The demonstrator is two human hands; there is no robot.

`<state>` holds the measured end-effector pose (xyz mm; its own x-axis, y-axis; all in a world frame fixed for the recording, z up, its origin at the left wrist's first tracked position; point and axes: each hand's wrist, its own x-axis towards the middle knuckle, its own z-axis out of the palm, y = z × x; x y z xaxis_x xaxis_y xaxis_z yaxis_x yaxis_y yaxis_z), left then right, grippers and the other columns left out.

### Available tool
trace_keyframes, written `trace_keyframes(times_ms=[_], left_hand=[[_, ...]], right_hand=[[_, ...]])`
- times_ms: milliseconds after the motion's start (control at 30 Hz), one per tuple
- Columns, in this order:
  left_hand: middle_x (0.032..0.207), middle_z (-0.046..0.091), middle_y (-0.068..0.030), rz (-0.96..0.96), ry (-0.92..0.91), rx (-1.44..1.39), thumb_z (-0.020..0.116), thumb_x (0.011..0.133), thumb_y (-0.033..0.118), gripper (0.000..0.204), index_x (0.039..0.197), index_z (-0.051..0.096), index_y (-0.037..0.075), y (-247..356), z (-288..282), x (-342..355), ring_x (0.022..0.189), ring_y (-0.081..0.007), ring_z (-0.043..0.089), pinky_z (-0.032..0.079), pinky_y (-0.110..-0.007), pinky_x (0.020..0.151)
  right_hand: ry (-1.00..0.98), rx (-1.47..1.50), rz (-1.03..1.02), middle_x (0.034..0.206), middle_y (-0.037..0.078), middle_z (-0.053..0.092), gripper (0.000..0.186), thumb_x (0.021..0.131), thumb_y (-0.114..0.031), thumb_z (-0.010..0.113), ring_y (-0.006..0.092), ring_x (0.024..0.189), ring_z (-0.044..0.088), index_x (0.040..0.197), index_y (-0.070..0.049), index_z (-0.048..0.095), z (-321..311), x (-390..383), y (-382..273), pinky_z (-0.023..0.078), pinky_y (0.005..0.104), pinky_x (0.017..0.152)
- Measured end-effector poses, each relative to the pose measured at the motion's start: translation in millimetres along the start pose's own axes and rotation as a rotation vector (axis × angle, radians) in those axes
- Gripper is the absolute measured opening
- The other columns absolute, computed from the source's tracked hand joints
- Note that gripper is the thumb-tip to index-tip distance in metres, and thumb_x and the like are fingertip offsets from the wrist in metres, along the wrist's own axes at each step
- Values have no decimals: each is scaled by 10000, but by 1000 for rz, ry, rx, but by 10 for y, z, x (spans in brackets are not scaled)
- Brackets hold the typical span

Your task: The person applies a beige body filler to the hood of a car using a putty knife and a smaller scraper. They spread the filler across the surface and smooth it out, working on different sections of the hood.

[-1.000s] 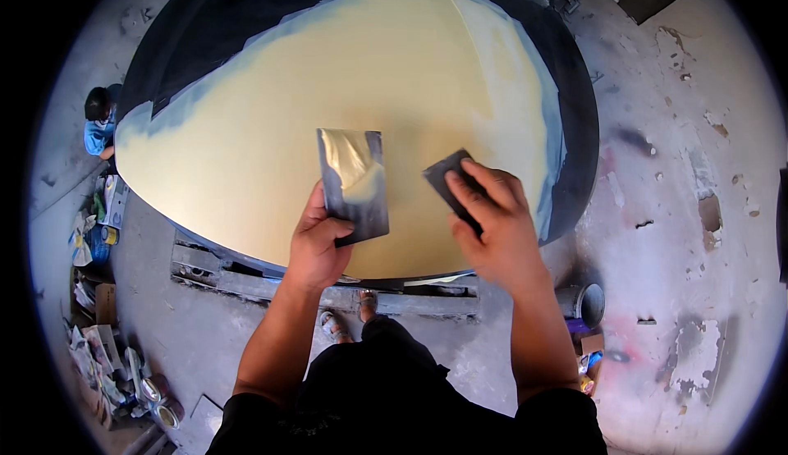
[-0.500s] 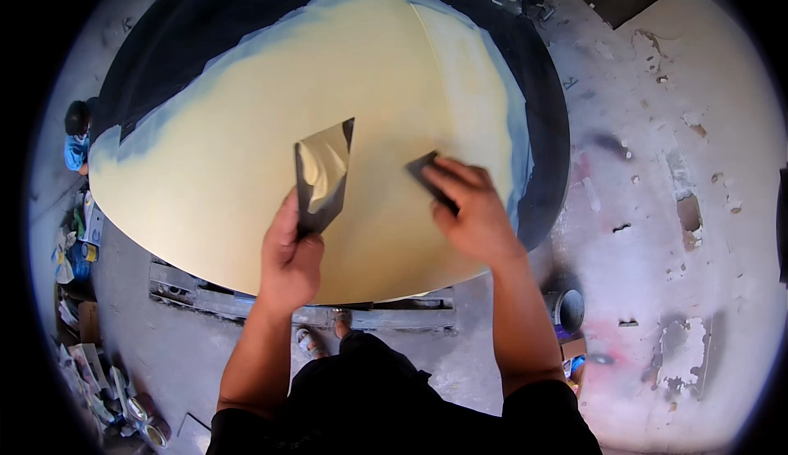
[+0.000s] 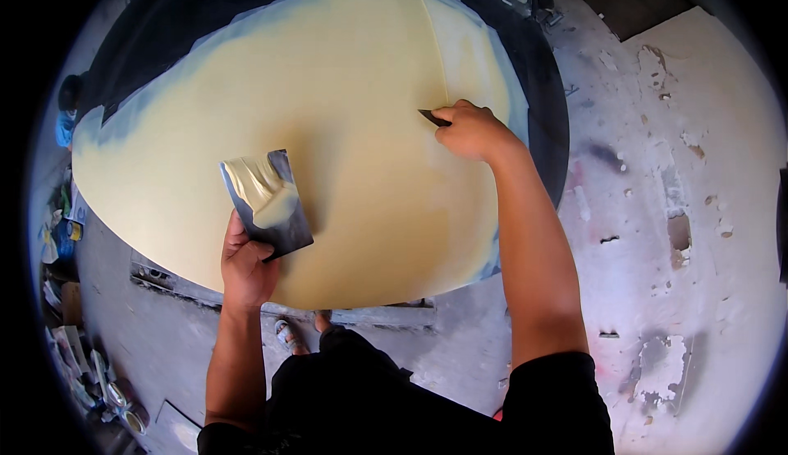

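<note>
From the head, the left hand [image 3: 250,266] grips a dark plate [image 3: 287,237] with creamy paste [image 3: 258,184] on it. The right hand [image 3: 476,133] pinches a dark scraper [image 3: 434,118]. The big curved panel [image 3: 328,86] lies under both hands. Tipping the plate could spill paste; tilting the scraper could leave lines. Below and left of the left hand sits a can [image 3: 134,420]; I cannot tell what is inside.

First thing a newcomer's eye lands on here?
Probably the big curved panel filling the middle, mostly cream with a dark border along its top and right. Next, the left hand at lower centre-left, holding a dark plate loaded with glossy cream paste. Then the right hand, over the panel's right part, gripping a small dark spreader.
</note>
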<state>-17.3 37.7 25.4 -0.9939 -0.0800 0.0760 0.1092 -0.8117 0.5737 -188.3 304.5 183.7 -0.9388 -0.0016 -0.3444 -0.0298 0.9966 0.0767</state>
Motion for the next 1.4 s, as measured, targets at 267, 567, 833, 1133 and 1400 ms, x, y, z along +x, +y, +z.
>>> trace_keyframes(times_ms=[267, 567, 833, 1133, 1400], left_hand=[[1298, 522, -129, -53, -23, -12, 377, 612, -54, 747, 1355, 412, 9, 6, -88, 35, 1240, -269, 473, 352, -418, 1075], [1300, 528, -121, -95, -34, -50, 394, 642, -80, 736, 1373, 389, 8, 17, -172, 22, 1219, -240, 495, 355, -410, 1074], [1256, 549, -115, -113, -88, -67, 367, 656, -100, 693, 1339, 426, 2, 32, -162, 50, 1202, -238, 498, 359, -390, 1065], [1273, 535, -135, -116, -92, -34, 383, 648, -84, 683, 1327, 421, -25, 46, -141, 75, 1223, -256, 485, 344, -400, 1078], [1266, 542, -136, -120, -91, -22, 396, 643, -80, 687, 1327, 422, -21, 41, -144, 78, 1218, -250, 489, 350, -391, 1071]], right_hand=[[50, 27, -44, 1340, 21, 471, 525, 833, -184, 476, 276, 1178, 448, 1356, -145, 497, 375, -636, -24, 399, 367, 1022], [116, 70, -44, 1323, 29, 482, 522, 804, -203, 526, 355, 1109, 477, 1321, -138, 524, 927, -1272, -109, 451, 402, 962], [346, 87, -106, 1197, 37, 476, 513, 743, -174, 618, 323, 971, 508, 1249, -120, 552, 1580, -1800, -158, 519, 463, 685], [460, 115, -67, 1264, 58, 449, 567, 720, -186, 677, 319, 1020, 483, 1265, -133, 531, 2102, -2181, -298, 493, 463, 703], [515, 174, -68, 1321, 89, 431, 599, 719, -204, 680, 355, 1067, 465, 1291, -141, 513, 2433, -2317, -293, 476, 487, 730]])
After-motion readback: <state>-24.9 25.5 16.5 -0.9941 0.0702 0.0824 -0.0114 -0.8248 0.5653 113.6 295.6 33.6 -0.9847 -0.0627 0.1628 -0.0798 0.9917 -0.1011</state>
